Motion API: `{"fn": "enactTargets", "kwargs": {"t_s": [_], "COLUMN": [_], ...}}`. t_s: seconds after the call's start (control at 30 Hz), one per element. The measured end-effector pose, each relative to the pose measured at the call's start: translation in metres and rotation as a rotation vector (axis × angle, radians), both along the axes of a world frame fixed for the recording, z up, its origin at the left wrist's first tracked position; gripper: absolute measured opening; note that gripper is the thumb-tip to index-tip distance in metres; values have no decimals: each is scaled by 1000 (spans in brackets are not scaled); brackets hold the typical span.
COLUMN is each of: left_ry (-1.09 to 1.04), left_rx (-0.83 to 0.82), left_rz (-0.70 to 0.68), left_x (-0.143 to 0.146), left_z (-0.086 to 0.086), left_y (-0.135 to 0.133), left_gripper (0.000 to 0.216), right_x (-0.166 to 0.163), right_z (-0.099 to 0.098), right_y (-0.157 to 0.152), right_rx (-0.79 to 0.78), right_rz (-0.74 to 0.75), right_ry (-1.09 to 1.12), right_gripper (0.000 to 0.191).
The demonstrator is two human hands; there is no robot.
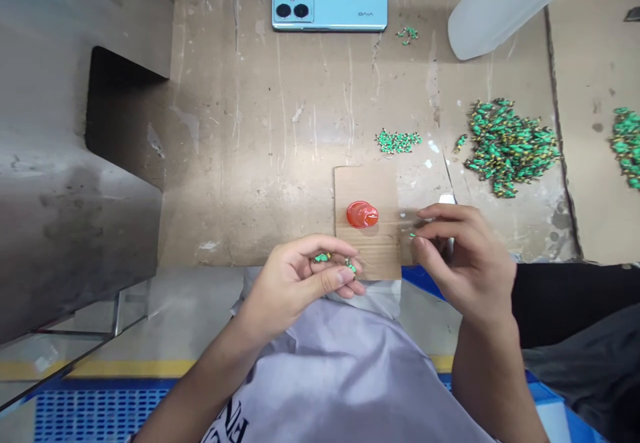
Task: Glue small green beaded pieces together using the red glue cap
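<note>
My left hand [305, 276] is cupped near the table's front edge, its fingers pinched on small green parts [323, 257]. My right hand [457, 253] is to its right, fingers pressed together on a thin tool with a tiny green part [411, 235] at its tip. Between the two hands, a red blob [362, 215] sits on a small cardboard piece [367, 189]. A small cluster of green parts [399, 141] lies just behind the cardboard.
A large heap of green parts [510, 146] lies at the right, another [627, 143] at the far right edge. A light blue phone [329, 3] lies face down at the back. A white tube [500, 9] slants in at top right. A grey metal wall [60, 163] stands at the left.
</note>
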State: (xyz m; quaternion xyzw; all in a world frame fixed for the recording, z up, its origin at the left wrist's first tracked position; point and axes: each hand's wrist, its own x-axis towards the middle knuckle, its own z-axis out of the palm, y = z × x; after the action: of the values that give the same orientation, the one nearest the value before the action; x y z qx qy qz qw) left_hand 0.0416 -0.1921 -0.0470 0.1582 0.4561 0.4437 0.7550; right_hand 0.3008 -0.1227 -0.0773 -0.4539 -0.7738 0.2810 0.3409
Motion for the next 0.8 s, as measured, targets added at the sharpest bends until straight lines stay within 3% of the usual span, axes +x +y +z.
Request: {"fn": "enactTargets", "kwargs": {"t_s": [0.13,0.27,0.53,0.8], "left_ry": [-28,11,37,49], "left_rx": [18,59,80,165], "left_rz": [-2,-5,-16,10], "left_x": [2,2,6,6], "left_z": [-2,-5,-1,0], "left_y": [-1,-2,-4,-6], "left_gripper": [10,12,22,15], "right_x": [-23,-43,-54,-54], "right_z": [18,31,31,31], "right_y": [-25,-38,-35,-33], "right_rx": [-74,-218,-384,-408], "right_rz": [-50,57,150,180], "right_ry": [213,278,353,339], "right_gripper": [21,20,17,15]}}
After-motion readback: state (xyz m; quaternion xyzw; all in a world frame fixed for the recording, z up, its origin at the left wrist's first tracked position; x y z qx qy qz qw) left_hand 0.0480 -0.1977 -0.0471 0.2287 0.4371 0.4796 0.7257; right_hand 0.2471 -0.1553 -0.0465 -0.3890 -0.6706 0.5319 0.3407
